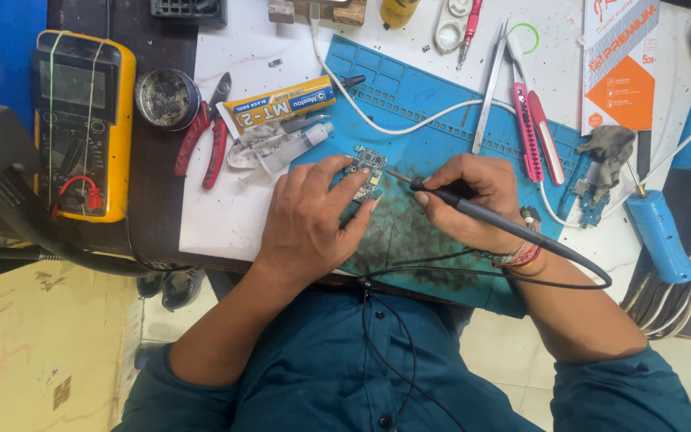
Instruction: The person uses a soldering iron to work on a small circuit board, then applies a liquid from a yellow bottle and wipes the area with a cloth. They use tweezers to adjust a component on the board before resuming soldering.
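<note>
My left hand (313,220) pins the small circuit board (368,172) flat on the blue mat (433,112), fingers pressed on it. My right hand (473,196) has its fingers clamped on the soldering iron (473,210); I'd keep the tip steady, touching lightly.

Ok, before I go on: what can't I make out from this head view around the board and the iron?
- Small circuit board: the left hand covers its lower part.
- Soldering iron tip: too small to tell whether it touches the board.
- Board components: too small to identify.
- Right hand hides the iron's grip.
- Blue mat: near edge hidden by the arms.
</note>
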